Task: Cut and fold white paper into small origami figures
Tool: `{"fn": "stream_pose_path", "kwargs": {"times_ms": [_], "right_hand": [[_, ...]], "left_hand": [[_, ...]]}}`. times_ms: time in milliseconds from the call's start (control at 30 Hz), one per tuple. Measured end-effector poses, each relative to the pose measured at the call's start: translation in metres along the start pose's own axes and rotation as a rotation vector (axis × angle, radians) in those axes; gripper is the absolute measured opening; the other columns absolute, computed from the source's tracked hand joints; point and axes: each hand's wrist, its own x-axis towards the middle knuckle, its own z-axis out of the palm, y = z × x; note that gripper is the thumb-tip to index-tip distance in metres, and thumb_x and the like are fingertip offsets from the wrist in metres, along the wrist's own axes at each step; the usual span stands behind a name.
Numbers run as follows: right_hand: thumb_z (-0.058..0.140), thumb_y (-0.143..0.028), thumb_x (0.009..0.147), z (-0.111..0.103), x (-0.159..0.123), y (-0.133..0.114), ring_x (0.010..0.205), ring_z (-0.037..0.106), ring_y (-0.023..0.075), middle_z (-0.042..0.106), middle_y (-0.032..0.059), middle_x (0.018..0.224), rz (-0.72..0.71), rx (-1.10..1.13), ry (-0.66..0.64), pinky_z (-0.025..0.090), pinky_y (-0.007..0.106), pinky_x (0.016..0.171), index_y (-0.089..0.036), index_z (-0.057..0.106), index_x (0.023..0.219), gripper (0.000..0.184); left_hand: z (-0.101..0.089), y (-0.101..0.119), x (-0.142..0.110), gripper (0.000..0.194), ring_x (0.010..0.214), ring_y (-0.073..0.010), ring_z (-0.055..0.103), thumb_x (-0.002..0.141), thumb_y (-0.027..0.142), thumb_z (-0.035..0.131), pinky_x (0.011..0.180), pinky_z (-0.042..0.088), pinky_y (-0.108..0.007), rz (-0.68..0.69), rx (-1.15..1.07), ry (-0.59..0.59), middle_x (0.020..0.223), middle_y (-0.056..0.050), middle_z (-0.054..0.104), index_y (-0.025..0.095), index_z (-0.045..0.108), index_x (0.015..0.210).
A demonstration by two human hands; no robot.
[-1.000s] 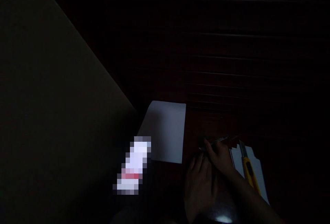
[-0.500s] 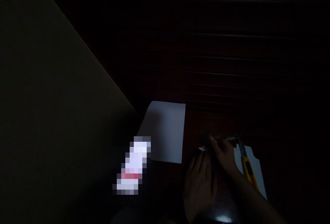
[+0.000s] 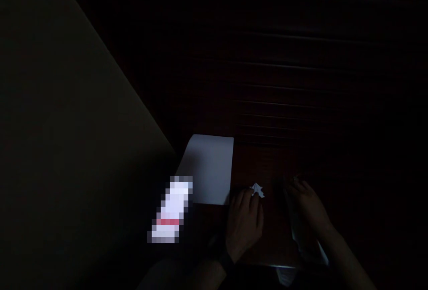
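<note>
My left hand (image 3: 245, 218) lies palm down with fingers stretched out, its fingertips against a small folded piece of white paper (image 3: 257, 189) with pointed edges. To the right, my right hand (image 3: 309, 203) has its fingers curled at the upper end of a long, thin see-through strip (image 3: 291, 221). The strip slants down toward the front edge; its exact kind is too dark to tell. White paper (image 3: 323, 255) shows partly beneath the right forearm. The yellow utility knife is not visible now.
A white sheet of paper (image 3: 214, 169) lies at the left on the dark wooden tabletop (image 3: 261, 161). A bright, blurred-out screen-like object (image 3: 172, 210) sits in front of it. A pale wall (image 3: 67, 125) slopes along the left, and dark ridged panelling (image 3: 284, 85) stands behind.
My right hand has moved right with the see-through strip, away from my left hand and over the white papers. The folded paper is now uncovered. The view has tilted up slightly.
</note>
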Motion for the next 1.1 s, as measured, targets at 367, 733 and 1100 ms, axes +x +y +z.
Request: {"fn": "stream_pose_path", "kwargs": {"times_ms": [367, 733, 1100], "right_hand": [[0.044, -0.004, 0.077, -0.001, -0.026, -0.019, 0.102, 0.051, 0.0232, 0.057, 0.0084, 0.115, 0.091, -0.096, -0.093, 0.040, 0.032, 0.083, -0.026, 0.043, 0.131, 0.059], [0.025, -0.046, 0.092, -0.001, 0.012, -0.087, 0.056, 0.062, 0.0171, 0.066, 0.0056, 0.060, 0.425, 0.501, -0.169, 0.037, 0.023, 0.051, -0.018, 0.068, 0.072, 0.055], [0.028, -0.045, 0.092, 0.015, 0.025, -0.099, 0.065, 0.067, 0.0189, 0.070, 0.0104, 0.070, 0.444, 0.408, -0.259, 0.034, 0.023, 0.051, -0.018, 0.068, 0.073, 0.052]], "left_hand": [[0.016, -0.019, 0.018, 0.024, 0.074, -0.0179, 0.054, 0.089, 0.032, 0.044, 0.068, 0.037, -0.030, -0.176, 0.020, 0.135, 0.077, -0.005, 0.060, 0.020, 0.058, 0.074], [0.008, -0.030, 0.024, 0.022, 0.064, -0.0139, 0.053, 0.085, 0.018, 0.040, 0.060, 0.037, -0.025, -0.354, -0.267, 0.204, 0.069, -0.001, 0.058, 0.019, 0.056, 0.070], [-0.005, -0.034, 0.029, 0.021, 0.063, -0.0130, 0.052, 0.087, 0.021, 0.039, 0.059, 0.036, -0.024, -0.395, -0.387, 0.235, 0.069, 0.000, 0.057, 0.019, 0.054, 0.072]]}}
